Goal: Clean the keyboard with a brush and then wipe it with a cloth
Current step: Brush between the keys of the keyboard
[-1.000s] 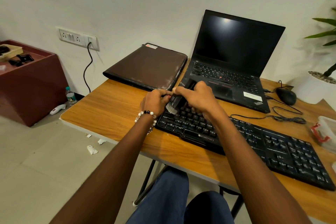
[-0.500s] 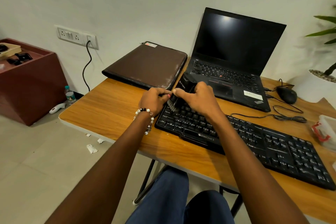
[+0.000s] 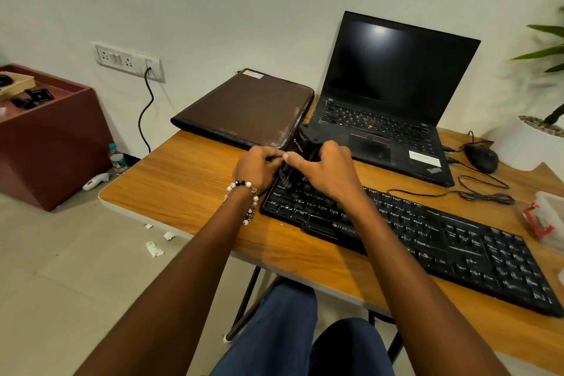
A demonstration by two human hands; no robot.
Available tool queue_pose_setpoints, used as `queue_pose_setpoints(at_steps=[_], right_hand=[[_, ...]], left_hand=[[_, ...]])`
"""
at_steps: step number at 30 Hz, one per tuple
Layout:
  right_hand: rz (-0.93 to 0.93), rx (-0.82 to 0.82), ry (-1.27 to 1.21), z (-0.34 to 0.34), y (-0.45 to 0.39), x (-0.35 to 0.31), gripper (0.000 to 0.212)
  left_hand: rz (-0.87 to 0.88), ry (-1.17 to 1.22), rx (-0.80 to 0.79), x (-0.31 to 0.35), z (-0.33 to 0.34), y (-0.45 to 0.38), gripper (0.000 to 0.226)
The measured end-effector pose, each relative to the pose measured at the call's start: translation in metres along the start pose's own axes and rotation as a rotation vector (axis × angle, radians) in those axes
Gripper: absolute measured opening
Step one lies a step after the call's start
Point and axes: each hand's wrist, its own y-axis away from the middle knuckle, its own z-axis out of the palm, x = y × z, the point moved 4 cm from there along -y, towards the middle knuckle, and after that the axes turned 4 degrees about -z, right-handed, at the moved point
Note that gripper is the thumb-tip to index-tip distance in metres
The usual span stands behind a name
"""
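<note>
A long black keyboard [image 3: 427,241] lies slantwise on the wooden table [image 3: 189,192]. Over its far left corner both hands hold a black brush [image 3: 300,146]. My right hand [image 3: 326,171] wraps the handle from the right. My left hand [image 3: 259,168], with a bead bracelet at the wrist, pinches the brush's left side. The bristles point down at the upper left keys and are mostly hidden between the hands. No cloth is visible.
An open black laptop [image 3: 387,107] and a brown folder [image 3: 247,107] lie behind the keyboard. A black mouse [image 3: 482,157] with its cable sits at the right, then a plastic box [image 3: 546,217] and a white plant pot [image 3: 531,143]. A maroon cabinet [image 3: 45,137] stands on the floor at the left.
Both hands and the brush have shifted a little away from me, toward the keyboard's far left edge. The light bristles seen before are now mostly covered.
</note>
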Motion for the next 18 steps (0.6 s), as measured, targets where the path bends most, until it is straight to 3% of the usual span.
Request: queue_pose_setpoints(at_steps=[6, 13, 18], right_hand=[[0.052, -0.219, -0.065, -0.008, 0.004, 0.004, 0.033], [0.071, 0.050, 0.041, -0.010, 0.006, 0.015, 0.063], [0.069, -0.068, 0.098, -0.010, 0.014, 0.013, 0.040]], left_hand=[[-0.010, 0.015, -0.005, -0.001, 0.001, -0.001, 0.019], [-0.012, -0.029, 0.006, 0.000, 0.002, -0.001, 0.015], [-0.013, -0.054, 0.011, 0.001, 0.002, 0.001, 0.015]])
